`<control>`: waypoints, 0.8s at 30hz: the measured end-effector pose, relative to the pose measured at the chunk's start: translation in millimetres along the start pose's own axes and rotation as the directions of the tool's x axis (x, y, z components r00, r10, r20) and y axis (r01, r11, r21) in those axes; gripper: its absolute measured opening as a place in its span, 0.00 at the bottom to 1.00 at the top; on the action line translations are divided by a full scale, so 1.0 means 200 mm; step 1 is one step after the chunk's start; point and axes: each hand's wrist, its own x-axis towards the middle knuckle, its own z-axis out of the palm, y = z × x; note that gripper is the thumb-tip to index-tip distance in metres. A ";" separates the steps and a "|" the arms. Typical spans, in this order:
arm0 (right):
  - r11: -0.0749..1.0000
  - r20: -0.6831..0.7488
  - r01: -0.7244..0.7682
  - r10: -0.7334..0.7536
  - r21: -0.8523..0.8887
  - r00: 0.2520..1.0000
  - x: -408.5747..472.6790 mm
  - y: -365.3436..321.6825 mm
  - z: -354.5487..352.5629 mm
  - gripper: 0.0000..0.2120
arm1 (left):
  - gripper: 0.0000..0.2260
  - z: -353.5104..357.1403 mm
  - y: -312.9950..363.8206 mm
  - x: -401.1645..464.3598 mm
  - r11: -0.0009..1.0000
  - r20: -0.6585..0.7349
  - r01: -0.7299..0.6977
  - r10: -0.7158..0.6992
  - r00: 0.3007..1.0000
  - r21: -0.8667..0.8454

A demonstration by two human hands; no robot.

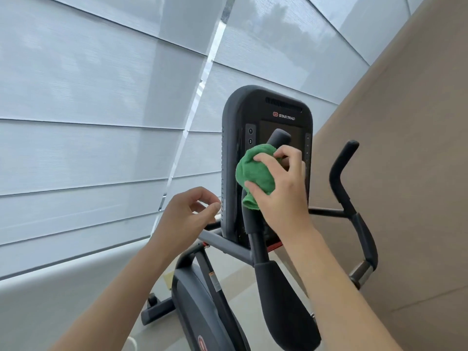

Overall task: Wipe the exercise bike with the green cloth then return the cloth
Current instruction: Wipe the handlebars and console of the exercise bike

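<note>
While the exercise bike is standing before the person, its near handlebar is running up and away under the right hand, which is clamping the green cloth round that bar; the left hand is hovering empty, fingers loosely curled, just left.

Your head camera looks forward and slightly down, tilted, from close behind the exercise bike's console; the window blinds lie beyond it.
</note>
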 end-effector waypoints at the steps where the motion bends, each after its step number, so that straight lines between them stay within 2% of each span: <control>1: 0.998 0.026 -0.002 0.004 -0.067 1.000 -0.05 -0.02 0.06 0.20 | 0.04 0.00 0.00 0.00 1.000 0.003 -0.004 0.004 1.000 -0.001; 6: 0.983 0.193 0.069 -0.035 -0.169 0.980 -0.21 -0.03 0.14 0.16 | 0.04 -0.03 -0.02 -0.02 1.000 -0.016 -0.013 0.014 1.000 0.014; 9: 0.947 0.339 0.145 -0.042 -0.287 0.940 -0.29 -0.09 0.10 0.13 | 0.06 -0.05 -0.03 -0.03 1.000 -0.018 -0.008 0.009 1.000 0.026; 11: 0.942 0.464 0.177 -0.026 -0.286 0.886 -0.34 -0.09 0.05 0.12 | 0.07 -0.06 -0.02 -0.05 1.000 -0.022 -0.007 0.007 1.000 0.013; 13: 0.963 0.521 0.152 -0.013 -0.224 0.854 -0.33 -0.09 -0.02 0.12 | 0.07 -0.08 -0.04 -0.06 1.000 -0.030 -0.013 0.013 0.999 -0.004; 14: 0.970 0.511 0.145 -0.027 -0.194 0.859 -0.29 -0.09 -0.06 0.13 | 0.07 -0.08 -0.04 -0.07 1.000 -0.037 -0.016 0.015 0.999 -0.007; 16: 0.970 0.373 0.167 -0.090 -0.179 0.923 -0.17 -0.11 -0.10 0.17 | 0.06 -0.09 -0.05 -0.07 1.000 -0.054 -0.019 0.019 0.998 -0.004; 18: 0.940 0.200 0.249 -0.205 -0.231 0.958 -0.02 -0.13 -0.10 0.20 | 0.05 -0.08 -0.05 -0.06 1.000 -0.063 -0.026 0.025 0.998 -0.015; 19: 0.910 0.165 0.293 -0.254 -0.294 0.953 0.06 -0.15 -0.09 0.20 | 0.05 -0.07 -0.04 -0.05 0.999 -0.062 -0.038 0.037 0.997 -0.016; 22: 0.718 0.263 0.361 -0.250 -0.595 0.932 0.18 -0.16 0.02 0.16 | 0.05 -0.05 -0.03 -0.05 0.998 -0.065 -0.053 0.051 0.997 -0.022; 24: 0.621 0.360 0.419 -0.227 -0.662 0.905 0.17 -0.14 0.10 0.13 | 0.05 -0.03 -0.05 -0.05 0.998 -0.064 -0.052 0.051 0.997 -0.023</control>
